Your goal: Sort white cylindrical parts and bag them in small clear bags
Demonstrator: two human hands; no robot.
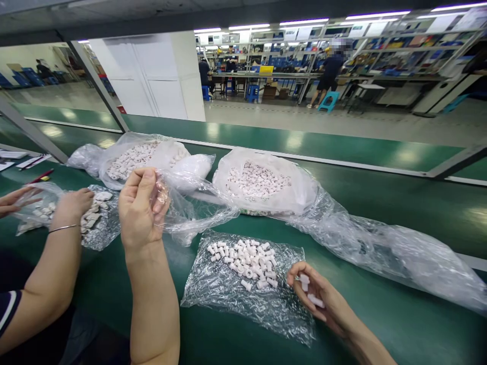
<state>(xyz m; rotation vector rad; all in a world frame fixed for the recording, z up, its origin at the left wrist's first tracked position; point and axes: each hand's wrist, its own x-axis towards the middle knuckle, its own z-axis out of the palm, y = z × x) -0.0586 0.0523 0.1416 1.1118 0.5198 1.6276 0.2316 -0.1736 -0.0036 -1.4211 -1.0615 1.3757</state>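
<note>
My left hand point(139, 215) is raised and closed, pinching the edge of a clear plastic bag point(194, 200) that stretches off to the right. My right hand point(323, 296) is curled, palm up, around a few small white plastic fittings point(305, 282). It is beside the right edge of a flat, crinkled clear plastic sheet or bag point(216, 294). On that plastic lies a loose pile of white flanged fittings point(249, 261). Behind the pile, a large open bag point(300, 190) holds many more small white parts.
Another large bag of white parts point(133, 159) stands behind my left hand. A co-worker's hand point(74, 205) is at left over white pieces on plastic. A long bunched plastic tail point(399, 248) stretches right over the green table point(380, 324). A metal frame post point(97, 83) rises at left.
</note>
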